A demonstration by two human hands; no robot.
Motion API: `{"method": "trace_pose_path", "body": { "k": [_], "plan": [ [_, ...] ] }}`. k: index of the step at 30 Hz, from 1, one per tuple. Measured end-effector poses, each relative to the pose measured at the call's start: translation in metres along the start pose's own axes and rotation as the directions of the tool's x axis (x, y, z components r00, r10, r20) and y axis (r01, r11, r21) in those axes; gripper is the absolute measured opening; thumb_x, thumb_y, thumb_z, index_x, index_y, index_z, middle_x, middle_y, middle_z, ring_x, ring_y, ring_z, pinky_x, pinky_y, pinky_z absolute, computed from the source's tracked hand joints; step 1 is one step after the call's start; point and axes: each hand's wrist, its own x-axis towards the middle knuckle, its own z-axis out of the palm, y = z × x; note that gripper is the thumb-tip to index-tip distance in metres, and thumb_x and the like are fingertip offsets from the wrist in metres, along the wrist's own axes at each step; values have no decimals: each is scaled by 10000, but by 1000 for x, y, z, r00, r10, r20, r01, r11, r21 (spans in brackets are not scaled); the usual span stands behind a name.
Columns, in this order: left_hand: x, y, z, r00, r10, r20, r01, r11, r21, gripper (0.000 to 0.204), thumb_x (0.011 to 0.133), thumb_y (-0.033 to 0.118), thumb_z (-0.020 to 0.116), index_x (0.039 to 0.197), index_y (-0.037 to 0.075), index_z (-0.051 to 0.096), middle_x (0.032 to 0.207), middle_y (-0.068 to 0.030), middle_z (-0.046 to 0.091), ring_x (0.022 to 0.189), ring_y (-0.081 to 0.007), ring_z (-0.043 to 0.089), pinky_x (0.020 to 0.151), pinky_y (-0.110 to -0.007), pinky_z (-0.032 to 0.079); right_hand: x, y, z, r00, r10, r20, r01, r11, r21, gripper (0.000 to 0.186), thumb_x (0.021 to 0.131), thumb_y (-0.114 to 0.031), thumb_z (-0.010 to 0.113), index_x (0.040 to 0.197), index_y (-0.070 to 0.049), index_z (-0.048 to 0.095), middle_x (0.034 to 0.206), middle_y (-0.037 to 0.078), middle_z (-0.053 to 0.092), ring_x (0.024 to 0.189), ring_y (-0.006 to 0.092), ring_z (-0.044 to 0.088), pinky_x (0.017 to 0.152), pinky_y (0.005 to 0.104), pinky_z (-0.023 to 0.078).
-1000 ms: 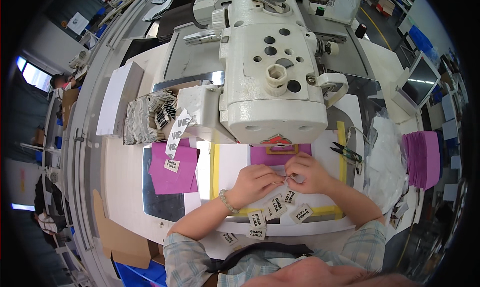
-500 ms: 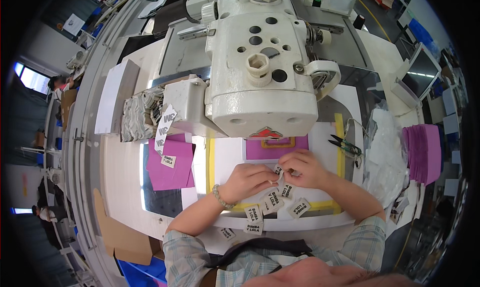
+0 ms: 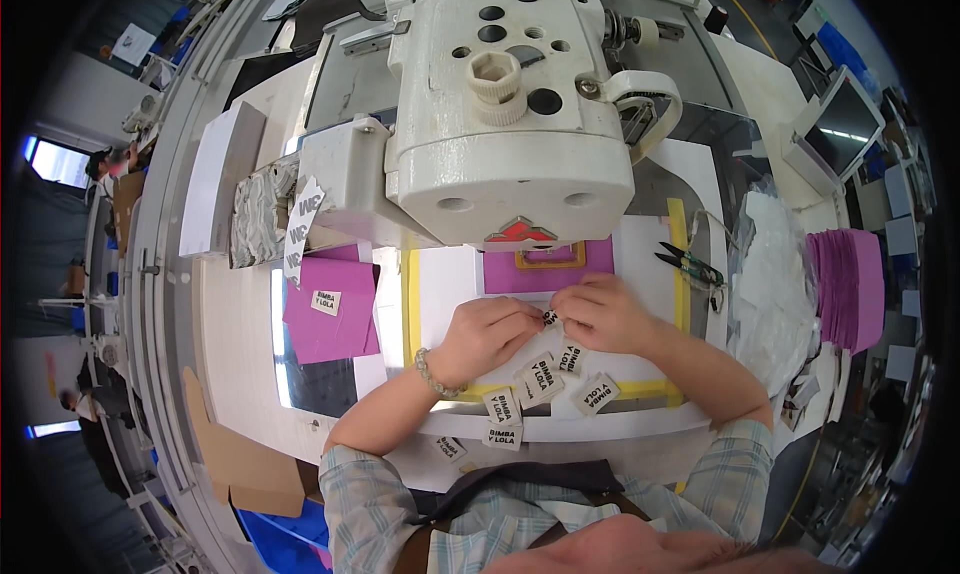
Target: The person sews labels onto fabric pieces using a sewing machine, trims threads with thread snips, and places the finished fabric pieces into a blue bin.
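Both my hands meet in front of the white sewing machine [image 3: 510, 164], fingers pinched on one small label [image 3: 550, 318] with dark lettering. My left hand [image 3: 490, 336] holds its left side, my right hand [image 3: 600, 316] its right side; the fingers cover much of it. Just beyond them, a purple fabric piece [image 3: 500, 277] lies under the machine head, with a yellow-edged frame [image 3: 550, 258] on it. Nearer to me, several cream labels [image 3: 540, 376] are scattered over the white work surface [image 3: 450, 324] and its yellow tape border.
Purple pieces [image 3: 330, 334] lie at the left with one label on top, beside a box of labels [image 3: 262, 219]. Black-tipped thread snips [image 3: 690, 264] rest at the right, near clear plastic bags [image 3: 770, 284] and a purple stack [image 3: 845, 289]. A screen [image 3: 845, 129] stands far right.
My hands have drawn closer together round the label and sit slightly farther from me. The whole view has shifted a little, so the machine appears higher.
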Motion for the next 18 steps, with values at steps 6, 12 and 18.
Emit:
{"method": "trace_pose_path", "body": {
  "k": [6, 12, 18],
  "plan": [
    [2, 3, 4, 1000, 18, 4, -18, 1000, 16, 133, 755, 70, 714, 867, 111, 655, 925, -15, 678, 752, -204, 656, 637, -306, 535, 5, -2, -3, 986, -32, -166, 23, 998, -61, 185, 678, -19, 695, 826, -82, 603, 918, 18, 646, 744, 235, 627, 680, 343, 528],
    [5, 6, 2, 998, 60, 4, -60, 995, 80, 172, 754, 109, 730, 907, 108, 652, 1065, -54, 643, 897, -249, 617, 736, -347, 496, 16, 17, -7, 965, 168, -203, -179, 983, -34, 143, 742, 17, 651, 865, -54, 630, 1065, 66, 676, 942, 300, 650, 845, 401, 538],
    [7, 1, 6, 987, -81, 141, 64, 990, 125, 322, 764, 180, 732, 1059, 109, 627, 1228, -100, 551, 1083, -297, 518, 898, -400, 410, 21, 17, -8, 973, 190, -132, -195, 980, -30, 151, 754, 27, 650, 883, -51, 665, 1011, 101, 668, 978, 325, 623, 841, 393, 520]
  ]
}}
